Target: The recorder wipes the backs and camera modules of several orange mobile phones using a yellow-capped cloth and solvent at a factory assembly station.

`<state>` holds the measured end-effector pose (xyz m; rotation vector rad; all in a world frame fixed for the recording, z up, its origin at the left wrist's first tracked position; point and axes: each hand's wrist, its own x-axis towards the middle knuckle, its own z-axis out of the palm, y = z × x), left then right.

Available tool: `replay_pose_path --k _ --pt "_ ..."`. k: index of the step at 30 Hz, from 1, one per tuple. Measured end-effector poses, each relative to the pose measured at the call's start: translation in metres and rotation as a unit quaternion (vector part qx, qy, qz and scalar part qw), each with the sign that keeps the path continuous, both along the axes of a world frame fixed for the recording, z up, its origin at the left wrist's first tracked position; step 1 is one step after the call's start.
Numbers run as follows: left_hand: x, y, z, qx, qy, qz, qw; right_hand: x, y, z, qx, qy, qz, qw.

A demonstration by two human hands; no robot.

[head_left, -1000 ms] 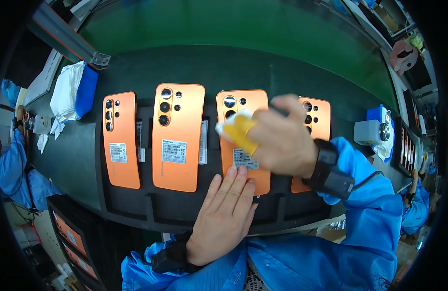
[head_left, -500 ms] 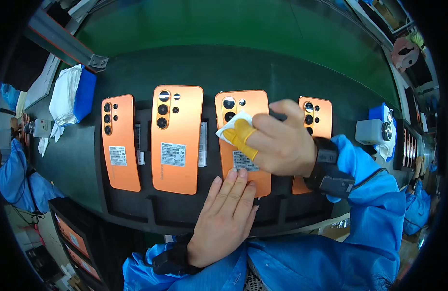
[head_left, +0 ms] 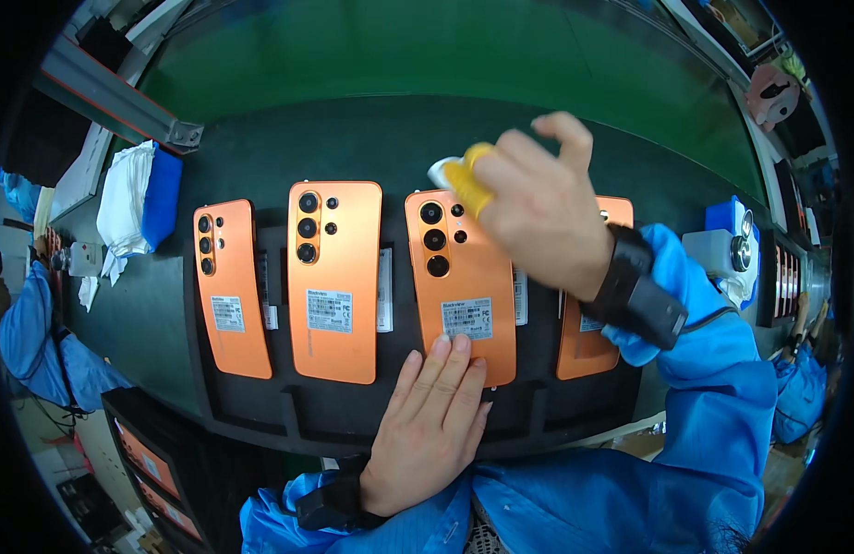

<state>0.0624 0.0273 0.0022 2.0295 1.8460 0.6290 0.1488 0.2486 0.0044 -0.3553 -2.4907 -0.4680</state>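
Note:
Several orange smartphones lie back up in a black tray (head_left: 242, 406). My left hand (head_left: 422, 429) rests flat, fingers stretched out, on the lower part of one orange phone (head_left: 478, 277) right of the middle. That phone has a column of camera lenses and a white label. Over its top edge, my right hand (head_left: 547, 212) pinches a folded white wiping cloth (head_left: 441, 173), with yellow finger covers on the gripping fingers. The right forearm partly hides the rightmost phone (head_left: 584, 355). Two more phones, a middle-left one (head_left: 339, 268) and the leftmost one (head_left: 228, 277), lie untouched.
On the left stands a blue box (head_left: 163, 198) with white cloths (head_left: 125, 198) hanging out. A white bottle (head_left: 708, 251) stands by another blue box at the right. Another black tray (head_left: 154, 443) with phones is at the lower left. A metal post (head_left: 122, 97) rises at the upper left.
My right hand has moved up from the phone's camera area to above its top edge, carrying the cloth and uncovering the lenses and label. My left hand keeps its place on the phone.

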Motion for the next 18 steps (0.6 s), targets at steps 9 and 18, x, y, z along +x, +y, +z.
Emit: replay_pose_path --k 9,18 --pt "0.003 0.0 0.001 -0.012 -0.015 0.015 1.0 -0.003 -0.027 0.007 -0.066 -0.034 0.017 0.997" --pt "0.002 0.003 0.002 -0.008 -0.01 0.003 1.0 0.013 -0.066 -0.003 -0.096 -0.018 -0.058 0.993"
